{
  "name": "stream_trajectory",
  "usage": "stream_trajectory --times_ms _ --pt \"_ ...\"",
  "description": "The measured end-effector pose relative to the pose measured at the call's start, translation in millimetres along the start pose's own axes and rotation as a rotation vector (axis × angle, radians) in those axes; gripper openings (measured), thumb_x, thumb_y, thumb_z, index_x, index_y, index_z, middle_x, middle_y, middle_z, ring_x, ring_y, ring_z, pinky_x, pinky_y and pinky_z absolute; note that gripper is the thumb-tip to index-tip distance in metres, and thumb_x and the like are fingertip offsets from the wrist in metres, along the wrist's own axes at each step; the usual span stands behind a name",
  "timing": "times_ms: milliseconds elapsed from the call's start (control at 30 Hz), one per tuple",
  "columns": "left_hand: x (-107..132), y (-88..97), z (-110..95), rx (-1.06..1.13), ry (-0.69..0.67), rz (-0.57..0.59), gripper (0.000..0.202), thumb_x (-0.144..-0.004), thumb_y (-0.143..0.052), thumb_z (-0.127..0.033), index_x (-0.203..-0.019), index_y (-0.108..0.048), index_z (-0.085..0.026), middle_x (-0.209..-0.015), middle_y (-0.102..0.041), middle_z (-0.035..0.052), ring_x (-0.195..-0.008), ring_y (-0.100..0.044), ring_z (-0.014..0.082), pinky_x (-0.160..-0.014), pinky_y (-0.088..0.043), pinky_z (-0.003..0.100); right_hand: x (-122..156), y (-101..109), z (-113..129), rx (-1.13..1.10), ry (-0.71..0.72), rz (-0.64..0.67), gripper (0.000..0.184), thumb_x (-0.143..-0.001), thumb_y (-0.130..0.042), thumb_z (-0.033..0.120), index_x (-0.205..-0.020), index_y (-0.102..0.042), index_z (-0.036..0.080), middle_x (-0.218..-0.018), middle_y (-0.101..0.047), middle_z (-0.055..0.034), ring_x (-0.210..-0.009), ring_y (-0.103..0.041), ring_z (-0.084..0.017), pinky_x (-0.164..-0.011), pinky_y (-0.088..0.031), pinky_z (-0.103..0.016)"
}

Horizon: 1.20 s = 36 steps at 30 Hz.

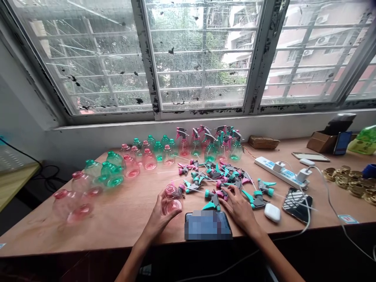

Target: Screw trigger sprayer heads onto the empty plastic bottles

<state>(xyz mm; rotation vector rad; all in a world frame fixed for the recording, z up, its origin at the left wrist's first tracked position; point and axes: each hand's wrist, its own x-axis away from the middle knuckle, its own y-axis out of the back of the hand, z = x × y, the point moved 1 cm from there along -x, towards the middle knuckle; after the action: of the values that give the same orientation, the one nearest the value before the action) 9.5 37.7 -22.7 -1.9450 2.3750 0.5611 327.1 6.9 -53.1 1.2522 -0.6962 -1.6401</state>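
My left hand [161,216] is wrapped around a clear pink spray bottle [172,204] without a top, standing upright near the table's front. My right hand [239,208] lies at the near edge of a heap of loose trigger spray heads [232,172] in pink, teal and grey. Its fingers are closed on a pink and grey trigger spray head [221,194], which they partly cover. Between my hands is another teal and grey spray head [212,200]. Open-necked pink bottles [131,166] and green bottles [111,174] stand in rows to the left.
Bottles with spray heads fitted [210,149] stand by the window wall. A phone [208,226] lies at the front edge between my arms. On the right are a power strip [282,173] with cables, a white earbud case [272,212], a dark phone [298,205] and gold-coloured pieces [346,181].
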Motion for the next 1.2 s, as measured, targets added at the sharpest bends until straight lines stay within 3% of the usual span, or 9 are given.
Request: stream_trajectory --times_ms 100,200,400,567,767,867,1033,1200 --pt "0.1 0.4 0.3 -0.001 0.001 0.022 0.076 -0.08 -0.077 -0.035 -0.142 -0.036 -0.023 -0.135 -0.062 0.0144 -0.123 -0.062 0.0302 -0.107 -0.048 0.049 1.5 -3.7 -2.8 0.004 0.084 -0.005 0.037 -0.101 -0.045 0.041 -0.13 -0.062 0.027 -0.146 -0.053 -0.0131 -0.114 -0.066 -0.034 -0.081 -0.061 -0.045" --pt "0.8 0.1 0.0 -0.002 0.003 0.04 0.077 -0.081 -0.077 -0.036 -0.144 -0.034 -0.023 -0.137 -0.06 0.0153 -0.125 -0.061 0.0315 -0.107 -0.048 0.05 2.0 -7.9 -5.7 0.006 0.123 0.008 0.042 -0.102 -0.045 0.04 -0.14 -0.056 0.026 -0.148 -0.055 -0.0107 -0.118 -0.063 -0.034 -0.087 -0.059 -0.047" --pt "1.1 -2.4 5.5 -0.012 -0.023 0.022 0.103 -0.075 -0.08 -0.033 -0.15 -0.01 -0.031 -0.155 -0.039 0.0157 -0.134 -0.053 0.0316 -0.11 -0.044 0.051 2.4 -10.9 -7.9 -0.007 0.046 -0.005 0.054 -0.1 -0.047 0.042 -0.151 -0.04 0.025 -0.143 -0.057 -0.013 -0.117 -0.064 -0.033 -0.081 -0.06 -0.042" --pt "3.0 -4.3 9.7 -0.087 -0.081 0.009 0.095 -0.07 -0.085 -0.028 -0.14 -0.021 -0.026 -0.151 -0.041 0.0176 -0.142 -0.042 0.0336 -0.118 -0.033 0.053 2.6 -9.0 -9.8 -0.035 0.012 -0.028 0.051 -0.097 -0.051 0.042 -0.146 -0.048 0.025 -0.133 -0.062 -0.0142 -0.117 -0.063 -0.035 -0.087 -0.058 -0.045" --pt "6.5 -3.4 8.6 -0.164 -0.121 0.058 0.086 -0.073 -0.084 -0.029 -0.136 -0.024 -0.028 -0.146 -0.048 0.0141 -0.14 -0.047 0.0324 -0.117 -0.036 0.051 7.6 -4.2 -13.5 -0.195 -0.078 -0.059 0.045 -0.097 -0.05 0.042 -0.136 -0.056 0.02 -0.131 -0.066 -0.0149 -0.116 -0.064 -0.034 -0.091 -0.056 -0.048" --pt "5.6 -1.7 8.7 -0.196 -0.139 0.083 0.088 -0.077 -0.081 -0.029 -0.142 -0.022 -0.03 -0.151 -0.044 0.0134 -0.142 -0.043 0.0316 -0.119 -0.033 0.051 8.8 -1.5 -13.9 -0.333 -0.093 -0.136 0.042 -0.097 -0.05 0.043 -0.13 -0.06 0.019 -0.125 -0.07 -0.0163 -0.112 -0.066 -0.035 -0.093 -0.054 -0.052" --pt "3.0 -0.1 9.3 -0.236 -0.165 0.104 0.084 -0.082 -0.078 -0.031 -0.148 -0.026 -0.033 -0.157 -0.036 0.0109 -0.144 -0.039 0.0329 -0.121 -0.028 0.053 8.5 6.0 -12.6 -0.444 -0.131 -0.265 0.039 -0.101 -0.044 0.045 -0.12 -0.064 0.017 -0.112 -0.074 -0.0148 -0.099 -0.07 -0.031 -0.087 -0.057 -0.047" --pt "3.5 -1.6 9.1 -0.238 -0.152 0.093 0.09 -0.083 -0.076 -0.032 -0.152 -0.019 -0.031 -0.157 -0.037 0.0127 -0.145 -0.039 0.0339 -0.119 -0.032 0.053 11.6 10.5 -11.4 -0.528 -0.146 -0.408 0.039 -0.097 -0.055 0.045 -0.123 -0.063 0.017 -0.113 -0.071 -0.0142 -0.096 -0.071 -0.028 -0.081 -0.06 -0.041"
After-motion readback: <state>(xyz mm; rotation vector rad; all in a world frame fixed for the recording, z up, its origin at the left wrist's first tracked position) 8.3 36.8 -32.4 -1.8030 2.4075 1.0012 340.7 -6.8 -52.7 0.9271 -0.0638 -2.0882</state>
